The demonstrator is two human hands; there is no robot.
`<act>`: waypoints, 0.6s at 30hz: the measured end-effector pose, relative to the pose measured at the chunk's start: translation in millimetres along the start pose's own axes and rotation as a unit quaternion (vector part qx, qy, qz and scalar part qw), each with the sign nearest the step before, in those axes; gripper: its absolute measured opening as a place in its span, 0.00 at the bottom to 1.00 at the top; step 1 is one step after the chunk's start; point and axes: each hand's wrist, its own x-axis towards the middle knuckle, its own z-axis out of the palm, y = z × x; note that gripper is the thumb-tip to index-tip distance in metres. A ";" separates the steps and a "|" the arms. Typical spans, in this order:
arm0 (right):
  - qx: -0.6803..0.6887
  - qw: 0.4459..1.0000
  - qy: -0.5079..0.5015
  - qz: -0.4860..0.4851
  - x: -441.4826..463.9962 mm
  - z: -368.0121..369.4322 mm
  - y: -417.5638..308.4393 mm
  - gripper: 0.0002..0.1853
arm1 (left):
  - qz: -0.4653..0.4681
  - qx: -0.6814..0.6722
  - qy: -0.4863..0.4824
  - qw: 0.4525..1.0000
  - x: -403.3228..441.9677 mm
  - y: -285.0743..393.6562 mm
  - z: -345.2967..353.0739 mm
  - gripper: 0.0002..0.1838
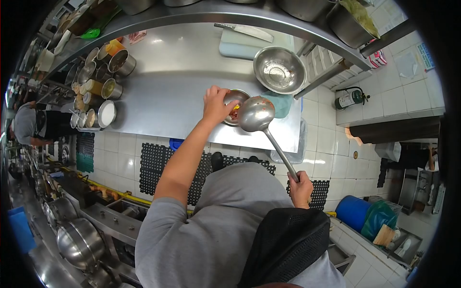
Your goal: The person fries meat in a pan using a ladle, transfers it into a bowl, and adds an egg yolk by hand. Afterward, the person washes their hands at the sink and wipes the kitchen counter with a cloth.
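My right hand [301,189] is closed round the handle of a large steel ladle [281,151]. The ladle's head lies over the right side of a small metal bowl [244,94], its rounded underside turned up and smeared with reddish residue. My left hand [217,104] grips that bowl at its left rim, thumb across the inside. Reddish pieces and a bit of yellow show in the bowl; the ladle hides the rest. A perforated steel colander [279,70] stands just beyond, beside a greenish cloth [277,103].
A cleaver-like knife [247,31] lies on a pale cutting board [235,44] at the back of the steel table [163,91]. Several metal pots and sauce containers [94,87] crowd the left end. An overhead shelf [201,14] runs across the top. Another person [30,122] stands far left.
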 end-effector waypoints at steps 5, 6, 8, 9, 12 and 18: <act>-0.029 1.000 -0.001 0.009 5.5 -1.9 -0.9 0.18 | 0.005 -0.086 0.021 0.996 8.1 19.3 -9.9 0.25; -0.030 1.000 -0.002 0.008 5.8 -1.1 -1.0 0.18 | 0.007 -0.113 0.024 0.993 9.4 25.4 -13.2 0.25; -0.047 0.999 0.004 -0.009 8.3 0.7 -1.6 0.17 | 0.021 -0.130 0.024 0.991 11.9 35.2 -19.5 0.26; -0.048 0.999 0.004 -0.010 9.5 1.1 -2.3 0.17 | 0.037 -0.146 0.025 0.988 13.8 39.5 -23.7 0.27; -0.050 0.998 0.004 -0.032 10.5 3.1 -2.7 0.16 | 0.075 -0.116 0.007 0.990 14.2 52.0 -39.3 0.30; -0.054 0.997 -0.003 -0.054 12.3 4.2 -4.1 0.15 | 0.130 -0.080 -0.017 0.988 17.8 51.4 -52.8 0.34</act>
